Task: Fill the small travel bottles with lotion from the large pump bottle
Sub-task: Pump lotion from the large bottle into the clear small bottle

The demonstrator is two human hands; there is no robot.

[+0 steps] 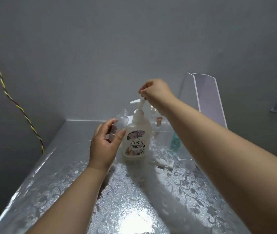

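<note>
The large white pump bottle [136, 141] stands upright in the middle of the table, its nozzle pointing left. My right hand [154, 92] is above it, fingertips pinched on the back of the white pump head [138, 102]. My left hand [104, 144] holds a clear, empty travel bottle [122, 119] just left of the pump bottle, tilted with its open neck up and below the nozzle. A second clear travel bottle [158, 121] with a small sticker stands behind the pump bottle, partly hidden by my right wrist.
A teal bottle [174, 141] stands at the right, half hidden by my right forearm. White caps [162, 163] lie on the silver floral table cover [134, 200]. A clear acrylic stand [207, 98] leans at the back right. A twisted wire [16, 102] hangs on the left wall.
</note>
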